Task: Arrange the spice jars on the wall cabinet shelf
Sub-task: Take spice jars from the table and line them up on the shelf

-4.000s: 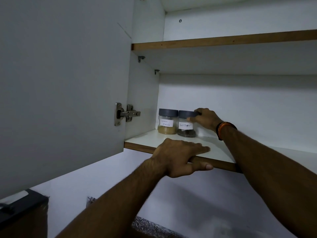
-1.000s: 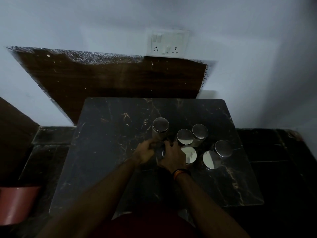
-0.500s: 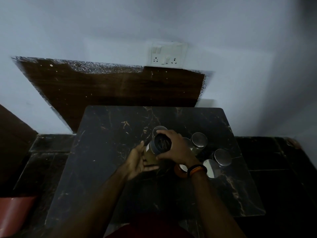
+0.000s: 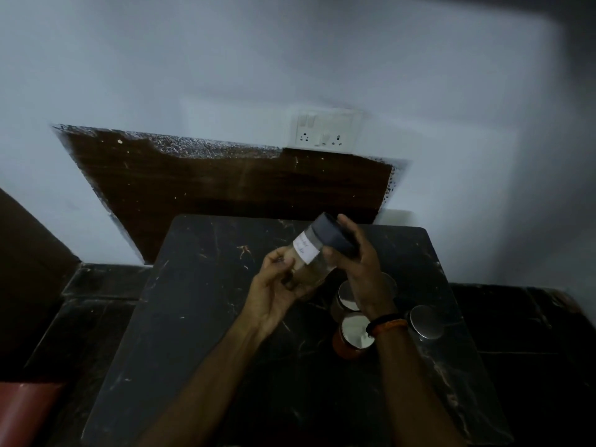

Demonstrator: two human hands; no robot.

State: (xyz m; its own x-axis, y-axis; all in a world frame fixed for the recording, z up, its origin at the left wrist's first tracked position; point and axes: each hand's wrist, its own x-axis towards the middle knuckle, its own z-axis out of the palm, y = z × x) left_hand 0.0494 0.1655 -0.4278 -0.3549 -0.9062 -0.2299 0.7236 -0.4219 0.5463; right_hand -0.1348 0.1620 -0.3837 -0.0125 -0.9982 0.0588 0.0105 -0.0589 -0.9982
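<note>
A clear spice jar (image 4: 311,259) with a dark lid and a white handwritten label is held tilted above the black marble table (image 4: 200,317). My right hand (image 4: 361,266) grips its lid end. My left hand (image 4: 274,285) cups its lower end, which holds brownish powder. Under my right forearm stand other spice jars with shiny lids: one with red contents (image 4: 353,333), one behind it (image 4: 346,295), and one at the right (image 4: 425,322). The wall cabinet shelf is out of view.
A dark wooden panel (image 4: 225,188) and a white switch and socket plate (image 4: 324,130) sit on the pale wall behind the table. Dark counter runs on both sides, with a reddish object (image 4: 29,411) at the lower left.
The view dropped from the cabinet shelf to the table. My hands picked one jar out of the group, raised it and tilted it so the label faces me.
</note>
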